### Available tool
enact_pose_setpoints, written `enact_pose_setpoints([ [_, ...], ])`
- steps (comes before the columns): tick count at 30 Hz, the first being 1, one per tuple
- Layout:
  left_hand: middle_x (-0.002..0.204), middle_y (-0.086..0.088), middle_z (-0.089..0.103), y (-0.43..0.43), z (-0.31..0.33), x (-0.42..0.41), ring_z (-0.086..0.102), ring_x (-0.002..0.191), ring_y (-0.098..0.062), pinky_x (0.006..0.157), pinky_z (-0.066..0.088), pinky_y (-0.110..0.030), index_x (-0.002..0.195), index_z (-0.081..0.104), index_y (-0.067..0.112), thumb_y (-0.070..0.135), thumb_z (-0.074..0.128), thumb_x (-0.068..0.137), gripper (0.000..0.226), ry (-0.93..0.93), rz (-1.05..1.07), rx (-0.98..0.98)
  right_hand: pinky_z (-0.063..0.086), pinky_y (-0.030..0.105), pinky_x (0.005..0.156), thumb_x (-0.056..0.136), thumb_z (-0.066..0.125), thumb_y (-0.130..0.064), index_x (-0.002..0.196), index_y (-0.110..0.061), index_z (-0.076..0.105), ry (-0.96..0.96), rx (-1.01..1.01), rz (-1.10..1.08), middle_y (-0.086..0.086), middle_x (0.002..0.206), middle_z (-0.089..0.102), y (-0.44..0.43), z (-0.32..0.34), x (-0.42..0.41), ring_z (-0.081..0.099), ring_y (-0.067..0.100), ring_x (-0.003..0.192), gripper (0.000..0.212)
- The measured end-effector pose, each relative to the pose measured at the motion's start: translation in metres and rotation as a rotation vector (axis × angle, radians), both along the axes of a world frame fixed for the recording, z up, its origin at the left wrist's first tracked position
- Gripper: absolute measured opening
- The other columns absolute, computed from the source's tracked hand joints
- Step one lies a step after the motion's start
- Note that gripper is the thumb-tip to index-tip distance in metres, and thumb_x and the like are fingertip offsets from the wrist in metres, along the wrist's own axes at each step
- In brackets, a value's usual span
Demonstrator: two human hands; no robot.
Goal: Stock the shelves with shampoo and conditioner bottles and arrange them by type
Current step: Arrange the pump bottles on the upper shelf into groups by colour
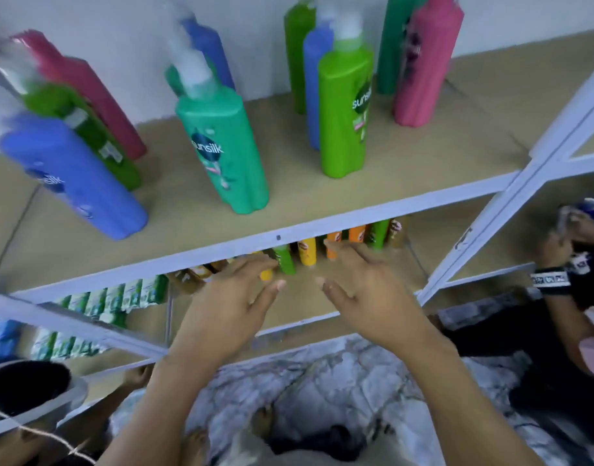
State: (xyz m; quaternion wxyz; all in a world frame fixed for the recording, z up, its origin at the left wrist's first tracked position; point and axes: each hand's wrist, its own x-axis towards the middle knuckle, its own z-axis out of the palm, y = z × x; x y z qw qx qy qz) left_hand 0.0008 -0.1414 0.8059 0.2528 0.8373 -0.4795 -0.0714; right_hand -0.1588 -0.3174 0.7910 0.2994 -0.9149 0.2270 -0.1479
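Marble-patterned flooring (322,381) fills the near field at 6 o'clock, below the white metal shelving frame (322,227).

1. Grip state. The left hand (231,297) and the right hand (366,290) are held side by side, palms down, in front of the lower fibreboard shelf (302,307). The fingers of both are spread and nearly straight. Neither hand holds anything.
2. Lower shelf. Small cylindrical snack canisters (307,252) in green, yellow and orange stand in a row just past the fingertips. They are not task items.
3. Upper shelf. The task items stand on their bases above the front rail, so every reach runs up and away.
   - The teal plastic pump bottle (221,149) lies at 12 o'clock from the left hand, which is the nearer hand.
   - The lime-green plastic pump bottle (344,109) lies at 12 o'clock from the right hand, which is the nearer hand.
   - The blue plastic bottle (73,176) lies at 10 o'clock from the left hand.
   - The pink plastic bottle (423,65) lies at 1 o'clock from the right hand, towards the back.
4. Axis. Each bottle's long axis is upright; the wide lens shows the outer ones leaning.
5. Assessment. Colours appear mixed in every group, so the sorting is probably unfinished. Grip each bottle around the body, below the pump.
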Motion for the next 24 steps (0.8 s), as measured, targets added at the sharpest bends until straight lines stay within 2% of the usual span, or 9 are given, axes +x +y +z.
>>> enact_pose_setpoints([
  [3,0.109,0.013,0.066,0.011,0.026,0.026,0.064,0.092,0.000,0.079,0.051,-0.024,0.115,0.069,0.026,0.042,0.058,0.098,0.026,-0.061,0.118,-0.189,0.047,0.036,0.095,0.093,0.050,-0.055,0.143,-0.020,0.053,-0.087,-0.068,-0.012,0.001,0.137,0.057,-0.005,0.026,0.033,0.057,0.025,0.121,0.061],
  [6,0.100,0.011,0.065,0.020,0.035,0.058,0.060,0.084,0.009,0.071,0.046,-0.014,0.116,0.069,0.022,0.033,0.066,0.095,0.024,-0.051,0.261,-0.301,0.047,0.038,0.101,0.092,0.058,-0.050,0.142,-0.018,0.053,-0.174,-0.020,-0.020,0.003,0.136,0.059,-0.004,0.041,0.073,0.057,0.023,0.122,0.060],
  [8,0.104,0.008,0.065,0.020,0.032,0.082,0.056,0.085,0.010,0.074,0.044,-0.018,0.121,0.067,0.021,0.033,0.068,0.094,0.030,-0.028,0.313,-0.294,0.044,0.034,0.105,0.091,0.067,-0.044,0.144,-0.015,0.052,-0.228,-0.004,-0.032,0.006,0.136,0.060,-0.002,0.045,0.102,0.058,0.023,0.122,0.063],
  [10,0.115,0.002,0.066,0.019,0.025,0.108,0.056,0.096,0.002,0.085,0.043,-0.022,0.126,0.065,0.018,0.032,0.069,0.093,0.036,-0.001,0.312,-0.274,0.043,0.031,0.105,0.088,0.075,-0.039,0.145,-0.013,0.049,-0.248,0.047,-0.061,0.005,0.136,0.062,0.002,0.046,0.131,0.058,0.021,0.122,0.068],
  [13,0.119,0.001,0.067,0.025,0.017,0.134,0.060,0.108,-0.012,0.092,0.039,-0.018,0.124,0.065,0.016,0.029,0.072,0.092,0.035,0.025,0.313,-0.287,0.051,0.037,0.097,0.079,0.083,-0.040,0.133,-0.020,0.052,-0.275,0.202,-0.124,-0.004,0.122,0.067,0.010,0.043,0.166,0.063,0.017,0.110,0.065],
  [16,0.105,0.005,0.069,0.040,0.012,0.142,0.065,0.092,-0.009,0.085,0.050,-0.023,0.110,0.067,0.020,0.026,0.072,0.092,0.020,0.129,0.400,-0.394,0.054,0.039,0.089,0.074,0.087,-0.041,0.119,-0.025,0.052,-0.297,0.308,-0.207,-0.008,0.110,0.067,0.018,0.036,0.186,0.063,0.015,0.102,0.059],
  [18,0.088,0.004,0.068,0.053,0.006,0.143,0.065,0.081,-0.012,0.079,0.054,-0.033,0.096,0.065,0.022,0.025,0.073,0.091,0.010,0.154,0.490,-0.506,0.053,0.036,0.086,0.073,0.088,-0.039,0.117,-0.028,0.053,-0.333,0.318,-0.254,-0.010,0.108,0.067,0.022,0.033,0.194,0.063,0.013,0.101,0.057],
  [21,0.080,-0.006,0.059,0.068,-0.002,0.146,0.056,0.071,-0.023,0.075,0.050,-0.046,0.091,0.056,0.017,0.029,0.078,0.086,0.026,0.149,0.673,-0.625,0.053,0.030,0.083,0.073,0.090,-0.038,0.113,-0.033,0.053,-0.367,0.331,-0.283,-0.013,0.106,0.068,0.023,0.029,0.197,0.064,0.009,0.098,0.055],
  [24,0.108,-0.016,0.055,0.072,-0.001,0.162,0.060,0.086,-0.025,0.081,0.053,-0.047,0.112,0.045,0.018,0.029,0.086,0.078,0.055,0.250,0.768,-0.744,0.054,0.026,0.081,0.073,0.090,-0.038,0.111,-0.034,0.053,-0.384,0.323,-0.282,-0.018,0.104,0.067,0.019,0.026,0.198,0.064,0.003,0.096,0.053],
])
